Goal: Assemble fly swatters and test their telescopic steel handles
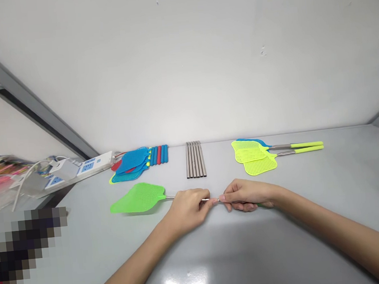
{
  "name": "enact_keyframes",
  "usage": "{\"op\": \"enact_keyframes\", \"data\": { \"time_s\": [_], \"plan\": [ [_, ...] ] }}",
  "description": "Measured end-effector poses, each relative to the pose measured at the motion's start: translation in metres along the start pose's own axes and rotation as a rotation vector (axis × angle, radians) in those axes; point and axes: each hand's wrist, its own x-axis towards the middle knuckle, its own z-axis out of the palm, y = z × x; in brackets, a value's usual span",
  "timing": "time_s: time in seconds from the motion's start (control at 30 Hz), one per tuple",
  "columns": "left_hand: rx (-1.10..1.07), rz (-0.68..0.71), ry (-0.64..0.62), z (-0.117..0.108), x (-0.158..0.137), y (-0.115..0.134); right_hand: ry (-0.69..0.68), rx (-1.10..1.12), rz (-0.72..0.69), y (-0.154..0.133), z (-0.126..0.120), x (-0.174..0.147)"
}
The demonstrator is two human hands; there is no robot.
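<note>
A fly swatter with a bright green perforated head (141, 197) lies across the front of the table, its head to the left. Its thin metal rod runs right through both hands. My left hand (191, 208) is closed around the rod, thumb and fingers pinching it near the middle. Close beside it, my right hand (244, 194) pinches the rod with thumb and index finger, the other fingers curled below. A bit of green shows under the right wrist; the rest of that end is hidden. Behind the hands stands a row of several metal tubes (195, 160).
At back left lie blue and red swatter heads (132, 160) beside several blue and red handles (160, 154). Swatters with yellow heads (260, 165) and yellow handles (307, 147) lie back right. A power strip (94, 162) with plugs and bagged items border the left edge; a wall rises behind.
</note>
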Motion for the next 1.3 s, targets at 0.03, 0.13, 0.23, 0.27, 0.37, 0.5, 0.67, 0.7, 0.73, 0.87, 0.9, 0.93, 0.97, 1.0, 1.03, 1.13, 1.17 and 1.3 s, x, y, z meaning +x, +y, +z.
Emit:
{"op": "enact_keyframes", "data": {
  "time_s": [0.03, 0.13, 0.23, 0.27, 0.37, 0.5, 0.67, 0.7, 0.73, 0.87, 0.9, 0.93, 0.97, 1.0, 1.03, 1.13, 1.17, 1.3],
  "plan": [
    [-0.032, -0.012, -0.012, 0.0, 0.0, 0.0, 0.01, -0.011, 0.007, 0.0, 0.001, 0.0],
    [-0.123, -0.038, -0.03, -0.001, 0.0, 0.0, 0.026, -0.04, 0.011, -0.001, 0.002, -0.001],
    [-0.193, -0.054, -0.032, -0.001, 0.0, -0.001, 0.032, -0.07, -0.001, 0.0, 0.004, 0.0],
    [-0.216, -0.065, -0.036, -0.001, 0.0, -0.001, 0.042, -0.094, -0.005, 0.001, 0.004, 0.0],
    [-0.302, -0.105, -0.058, -0.002, 0.0, -0.003, 0.096, -0.213, -0.023, 0.001, 0.007, 0.0],
    [-0.512, -0.147, -0.136, -0.008, 0.002, -0.011, 0.124, -0.312, -0.031, 0.0, 0.009, -0.001],
    [-0.946, -0.169, -0.365, -0.014, 0.004, -0.026, 0.123, -0.393, -0.036, -0.003, 0.004, -0.004],
    [-1.009, -0.166, -0.393, -0.015, 0.004, -0.028, 0.129, -0.416, -0.039, -0.004, 0.003, -0.005],
    [-1.062, -0.164, -0.414, -0.016, 0.003, -0.03, 0.131, -0.435, -0.043, -0.004, 0.001, -0.006],
    [-1.24, -0.199, -0.481, -0.019, 0.003, -0.036, 0.114, -0.447, -0.056, -0.005, -0.003, -0.007],
    [-1.287, -0.215, -0.489, -0.019, 0.003, -0.037, 0.106, -0.439, -0.059, -0.005, -0.003, -0.006],
    [-1.33, -0.229, -0.496, -0.02, 0.003, -0.038, 0.097, -0.43, -0.061, -0.005, -0.003, -0.006],
    [-1.367, -0.237, -0.499, -0.02, 0.003, -0.04, 0.088, -0.422, -0.062, -0.005, -0.004, -0.006],
    [-1.396, -0.24, -0.502, -0.02, 0.004, -0.041, 0.079, -0.415, -0.063, -0.004, -0.004, -0.005],
    [-1.419, -0.237, -0.506, -0.02, 0.004, -0.042, 0.073, -0.408, -0.064, -0.004, -0.004, -0.005],
    [-1.459, -0.223, -0.521, -0.02, 0.004, -0.045, 0.059, -0.387, -0.061, -0.004, -0.006, -0.005],
    [-1.466, -0.223, -0.521, -0.02, 0.004, -0.046, 0.055, -0.384, -0.062, -0.004, -0.006, -0.005],
    [-1.495, -0.21, -0.525, -0.021, 0.004, -0.046, 0.051, -0.378, -0.071, -0.003, -0.008, -0.005]
  ]
}}
